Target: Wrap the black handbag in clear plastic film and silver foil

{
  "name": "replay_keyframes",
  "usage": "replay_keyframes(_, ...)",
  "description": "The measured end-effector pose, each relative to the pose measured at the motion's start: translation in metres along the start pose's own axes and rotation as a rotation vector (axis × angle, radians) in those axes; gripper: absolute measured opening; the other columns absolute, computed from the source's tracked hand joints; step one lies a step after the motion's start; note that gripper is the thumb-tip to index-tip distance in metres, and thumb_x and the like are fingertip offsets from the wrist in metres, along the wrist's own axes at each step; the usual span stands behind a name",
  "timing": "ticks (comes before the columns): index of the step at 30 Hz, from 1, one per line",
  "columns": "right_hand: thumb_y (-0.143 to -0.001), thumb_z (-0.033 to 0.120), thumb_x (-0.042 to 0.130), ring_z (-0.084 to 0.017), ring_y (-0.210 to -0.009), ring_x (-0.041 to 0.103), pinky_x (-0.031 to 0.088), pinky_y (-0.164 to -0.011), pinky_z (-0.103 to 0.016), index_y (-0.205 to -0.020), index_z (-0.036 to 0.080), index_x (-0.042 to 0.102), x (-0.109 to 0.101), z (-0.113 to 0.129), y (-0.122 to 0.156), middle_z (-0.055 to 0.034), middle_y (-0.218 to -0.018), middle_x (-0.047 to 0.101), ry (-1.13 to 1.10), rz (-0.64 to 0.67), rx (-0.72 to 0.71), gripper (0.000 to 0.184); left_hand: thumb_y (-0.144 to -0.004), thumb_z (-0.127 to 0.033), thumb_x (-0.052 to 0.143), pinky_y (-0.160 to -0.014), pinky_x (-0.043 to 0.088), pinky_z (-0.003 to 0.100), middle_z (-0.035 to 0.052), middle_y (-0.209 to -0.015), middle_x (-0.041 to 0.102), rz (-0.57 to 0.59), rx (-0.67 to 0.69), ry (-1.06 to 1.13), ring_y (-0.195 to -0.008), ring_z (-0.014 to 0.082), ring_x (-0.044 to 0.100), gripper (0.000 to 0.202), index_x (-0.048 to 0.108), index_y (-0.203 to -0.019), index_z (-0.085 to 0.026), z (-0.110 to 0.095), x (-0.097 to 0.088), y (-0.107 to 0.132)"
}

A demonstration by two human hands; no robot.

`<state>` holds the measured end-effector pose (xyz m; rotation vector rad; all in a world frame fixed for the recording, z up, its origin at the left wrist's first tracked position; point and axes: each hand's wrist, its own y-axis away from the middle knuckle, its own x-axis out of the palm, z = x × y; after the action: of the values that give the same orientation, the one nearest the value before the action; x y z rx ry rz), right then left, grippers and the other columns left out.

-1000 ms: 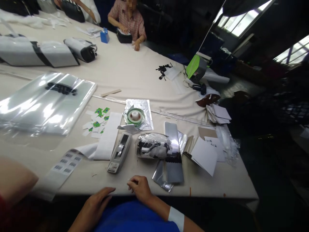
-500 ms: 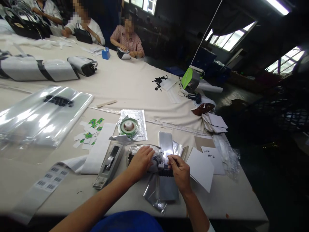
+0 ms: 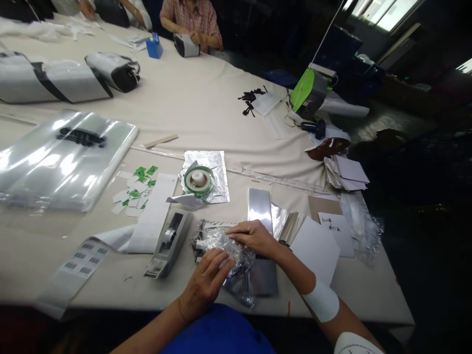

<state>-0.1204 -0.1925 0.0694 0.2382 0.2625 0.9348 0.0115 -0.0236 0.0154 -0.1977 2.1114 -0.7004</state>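
A dark and white bundle in a crinkled clear plastic bag lies on the table right in front of me. My left hand is at its near side, with bent fingers and thumb close together on the plastic. From the right, my right hand reaches across the top of the bundle and pinches the plastic between thumb and fingers. What exactly is inside the bag cannot be made out through the glare. Shiny flat clear sleeves lie partly under the bundle at its right.
Left of the bundle stand a grey tape dispenser and a barcode label strip. A green tape roll sits behind. White cards lie to the right, large clear bags at left. Across the table a person in a checked shirt handles a bag.
My right hand has moved left onto the bundle's top, and my left hand has drawn back to its near side. The plastic looks more crumpled. The view has tilted downward.
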Motion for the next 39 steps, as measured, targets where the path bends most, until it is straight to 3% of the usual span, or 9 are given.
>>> replay_keyframes(4,-0.078,0.039,0.069,-0.01,-0.049,0.054,0.046,-0.049,-0.021,-0.092,0.018,0.078,0.006,0.001,-0.009,-0.0015,-0.068,0.069,-0.041,0.138,0.085,0.026,-0.091,-0.004,0.047,-0.102,0.048,0.046,0.014,-0.11,0.063,-0.019,0.003,0.008,-0.118,0.0244,0.052,0.035,0.057,-0.124,-0.013,0.003,-0.002,0.001)
replay_keyframes(10,-0.076,0.035,0.069,-0.009,-0.045,0.053,0.044,-0.047,-0.02,-0.086,0.017,0.078,0.011,0.009,-0.019,0.0009,-0.059,0.065,0.011,0.222,0.176,0.023,-0.091,-0.004,0.047,-0.103,0.047,0.046,0.0147,-0.113,0.062,-0.015,0.018,0.029,-0.119,0.0241,0.051,0.033,0.057,-0.122,-0.01,0.005,-0.004,0.006)
replay_keyframes(16,-0.077,0.025,0.066,-0.01,-0.043,0.053,0.042,-0.047,-0.02,-0.093,0.017,0.075,0.015,0.007,-0.028,0.0043,-0.054,0.06,0.153,0.344,0.231,0.02,-0.091,-0.003,0.046,-0.103,0.047,0.047,0.0157,-0.115,0.06,-0.007,0.02,0.051,-0.12,0.0254,0.05,0.033,0.058,-0.121,-0.009,0.005,-0.003,0.008)
replay_keyframes(20,-0.075,0.016,0.069,-0.01,-0.045,0.055,0.041,-0.053,-0.02,-0.103,0.019,0.064,0.018,0.009,-0.031,0.0076,-0.054,0.059,0.394,0.347,0.257,0.029,-0.09,-0.002,0.047,-0.102,0.047,0.046,0.0162,-0.114,0.06,-0.005,0.029,0.067,-0.119,0.0257,0.05,0.032,0.059,-0.119,-0.008,0.004,-0.003,0.009)
replay_keyframes(26,-0.069,0.038,0.08,-0.017,-0.06,0.06,0.034,-0.058,-0.024,-0.093,0.02,0.058,0.019,0.019,-0.041,0.006,-0.05,0.056,0.814,0.393,0.257,0.036,-0.088,-0.001,0.049,-0.101,0.048,0.045,0.015,-0.112,0.061,0.014,0.033,0.074,-0.116,0.0252,0.052,0.035,0.059,-0.12,-0.011,0.001,-0.003,0.01)
replay_keyframes(30,-0.068,0.047,0.08,-0.02,-0.072,0.06,0.03,-0.055,-0.024,-0.088,0.02,0.06,0.014,0.024,-0.045,-0.0017,-0.071,0.066,0.982,0.451,0.194,0.039,-0.085,0.002,0.052,-0.099,0.048,0.047,0.0147,-0.114,0.059,0.017,0.01,0.067,-0.118,0.0268,0.051,0.04,0.06,-0.121,-0.014,-0.001,-0.002,0.01)
replay_keyframes(35,-0.067,0.055,0.079,-0.019,-0.076,0.059,0.031,-0.058,-0.023,-0.097,0.021,0.059,0.0,0.017,-0.04,-0.0009,-0.078,0.067,0.946,0.508,0.192,0.049,-0.083,0.004,0.054,-0.097,0.049,0.048,0.0152,-0.114,0.058,0.039,0.016,0.041,-0.116,0.0278,0.051,0.04,0.06,-0.119,-0.014,-0.005,-0.001,0.009)
replay_keyframes(39,-0.065,0.054,0.081,-0.018,-0.077,0.058,0.031,-0.059,-0.022,-0.097,0.022,0.059,-0.01,0.004,-0.033,-0.0004,-0.082,0.066,0.892,0.465,0.154,0.051,-0.083,0.004,0.054,-0.095,0.05,0.048,0.0144,-0.113,0.058,0.028,0.014,0.034,-0.113,0.0273,0.052,0.04,0.06,-0.118,-0.015,-0.008,-0.001,0.007)
